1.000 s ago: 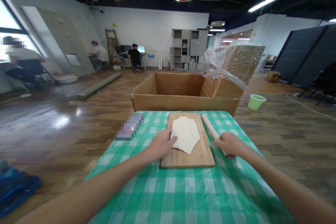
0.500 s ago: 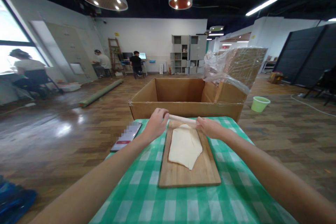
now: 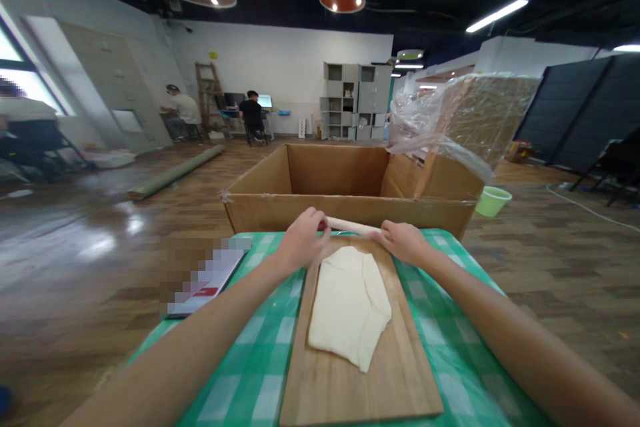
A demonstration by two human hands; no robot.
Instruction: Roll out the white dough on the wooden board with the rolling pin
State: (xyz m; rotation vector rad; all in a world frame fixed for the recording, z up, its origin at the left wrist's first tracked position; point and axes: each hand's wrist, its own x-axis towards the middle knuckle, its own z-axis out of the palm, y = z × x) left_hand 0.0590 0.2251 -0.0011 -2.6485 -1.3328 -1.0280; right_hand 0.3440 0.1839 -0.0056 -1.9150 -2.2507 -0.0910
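Note:
My left hand (image 3: 306, 237) and my right hand (image 3: 403, 240) are closed on the two ends of a pale rolling pin (image 3: 353, 226). They hold it crosswise at the far end of a wooden cutting board (image 3: 405, 387). A flat, uneven sheet of pale dough (image 3: 347, 307) lies on the board, nearer to me than the pin, with a fold line along its right side. The pin appears to be raised just past the dough's far edge, apart from it. My fingers hide both pin ends.
Beneath the board is a green-and-white checked tablecloth (image 3: 260, 360), with a partly blurred tablet-like device (image 3: 213, 287) at its left edge. A large cardboard box (image 3: 345, 208) stands beyond the table. Farther right sits a green bucket (image 3: 493, 201). Several people sit in the background.
The view has come closer to the table, so the board and dough look larger. The rolling pin has moved off the dough's far edge, with both hands still gripping it.

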